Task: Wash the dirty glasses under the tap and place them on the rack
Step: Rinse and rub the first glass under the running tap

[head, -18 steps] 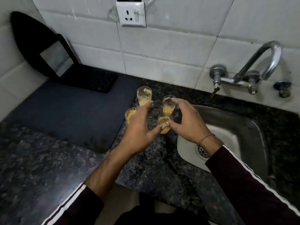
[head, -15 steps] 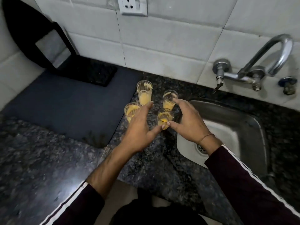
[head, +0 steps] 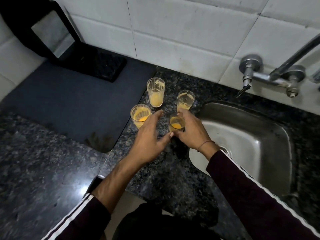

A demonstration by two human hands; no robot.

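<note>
Several small ribbed glasses smeared with orange-yellow residue stand on the dark granite counter left of the sink. The near right glass (head: 176,124) is gripped by my right hand (head: 191,134), fingers wrapped around its right side. My left hand (head: 149,137) hovers open beside it, fingers spread, partly covering the near left glass (head: 139,115). The far left glass (head: 155,92) and far right glass (head: 185,100) stand free behind. The tap (head: 270,75) juts from the tiled wall above the sink.
A steel sink (head: 251,135) with a drain lies at right. A dark mat (head: 69,101) covers the counter at left, with a black rack-like stand (head: 97,64) against the wall. The granite counter edge runs near my body.
The view has dipped and moved closer. My right hand has closed around the near right glass; my left hand stays open next to it.
</note>
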